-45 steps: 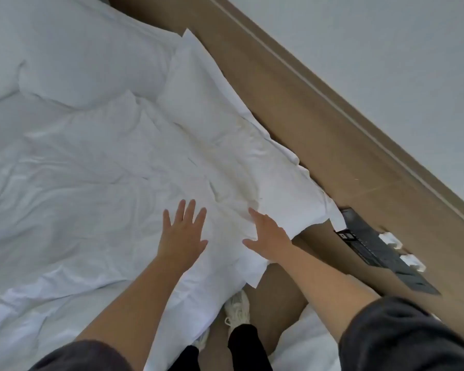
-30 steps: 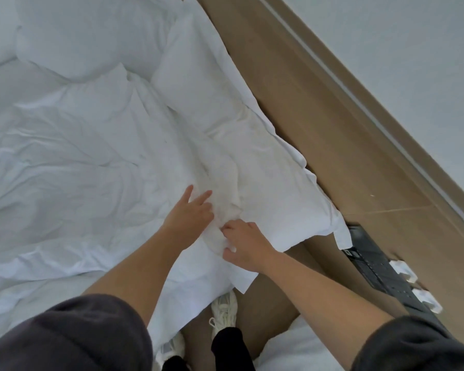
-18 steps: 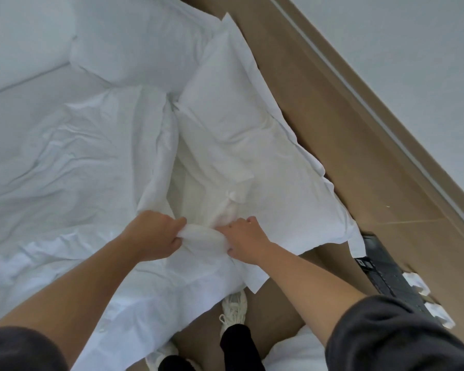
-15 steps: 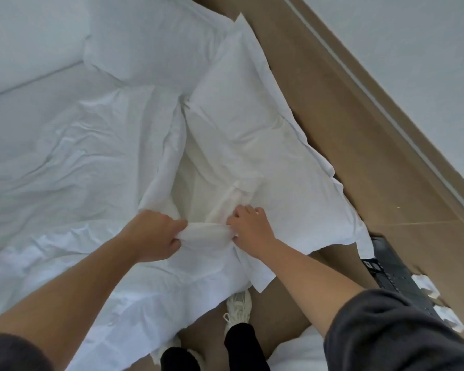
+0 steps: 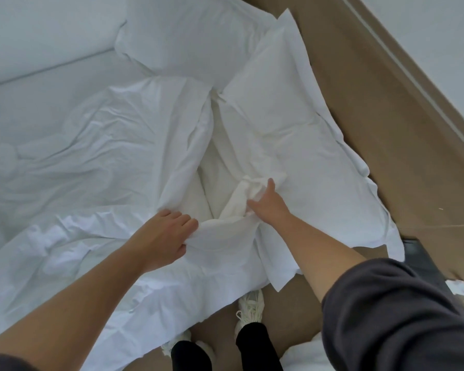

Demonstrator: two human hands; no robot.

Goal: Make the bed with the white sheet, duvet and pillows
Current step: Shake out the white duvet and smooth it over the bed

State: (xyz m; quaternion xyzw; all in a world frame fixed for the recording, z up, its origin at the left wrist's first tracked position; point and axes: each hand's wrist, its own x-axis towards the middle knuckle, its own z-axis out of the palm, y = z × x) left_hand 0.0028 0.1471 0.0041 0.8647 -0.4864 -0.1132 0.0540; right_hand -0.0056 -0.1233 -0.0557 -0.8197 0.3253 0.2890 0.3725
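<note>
On the bed's (image 5: pixel 38 97) near edge, gripped a fold of the duvet (image 5: pixel 105 156) with the left hand (image 5: pixel 164 236); pinched a bunched twist of cloth (image 5: pixel 239 199) with the right hand (image 5: pixel 268 207), touching the near pillow (image 5: pixel 292 116). Held hands apart, each clamped on fabric. Judged best to draw both grips outward evenly and low, without dragging the pillow. Found no readable writing, even on the dark panel (image 5: pixel 423 261) by the floor.

Tan flr (image 5: pixel 386 156), wht wall (image 5: pixel 426 28), soft light
</note>
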